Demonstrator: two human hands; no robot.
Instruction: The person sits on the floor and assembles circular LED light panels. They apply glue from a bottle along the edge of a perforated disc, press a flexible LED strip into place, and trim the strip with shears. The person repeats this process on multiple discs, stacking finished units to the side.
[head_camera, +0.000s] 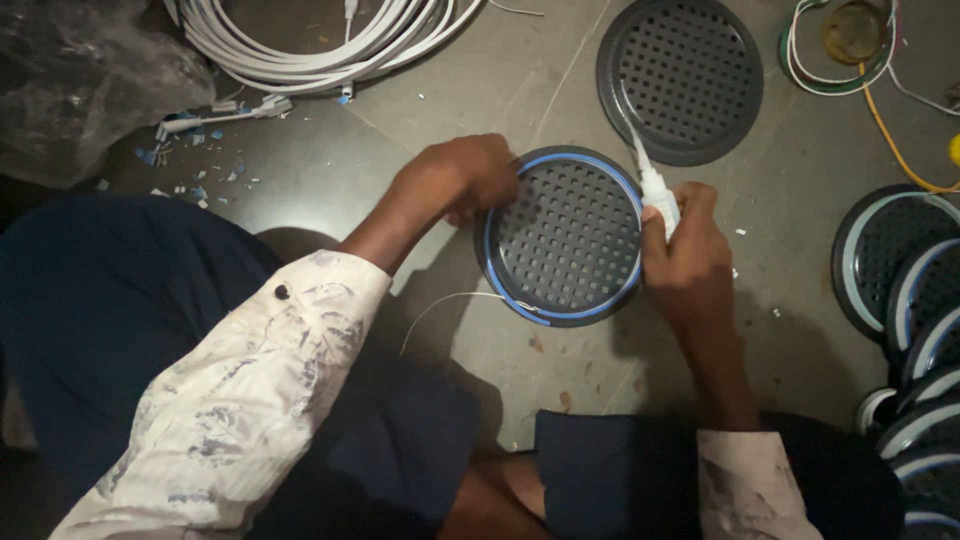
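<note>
Head view, looking down at the floor. A round, dark perforated grille (566, 236) with a blue strip (487, 250) seated inside its rim lies flat between the two hands. The left hand (455, 180) rests on the grille's upper-left edge; its fingers curl together over the rim, pressing on it, though the fingertips themselves are hidden behind the knuckles. The right hand (690, 255) is closed around a small white nozzle tube (655, 188), fingers clamped on its body. The tube's tip points up and away from the fingers and sits at the grille's upper-right rim, just at the blue strip.

A thin white wire (450, 300) trails from the lower-left rim, below the left fingers.

Step in hand, as judged: a bead from the tube is being laid along the strip while the left hand steadies the disc. Next move would call for holding the tip on the narrow rim channel and turning the disc under the left fingers, with a light squeeze so nothing floods the perforations.

Beyond the right fingers: a second bare grille (682, 78), no blue strip showing. Right of the right hand, well apart: a stack of rimmed grilles (915, 300). Above the left fingers: a coil of white cable (320, 40).
</note>
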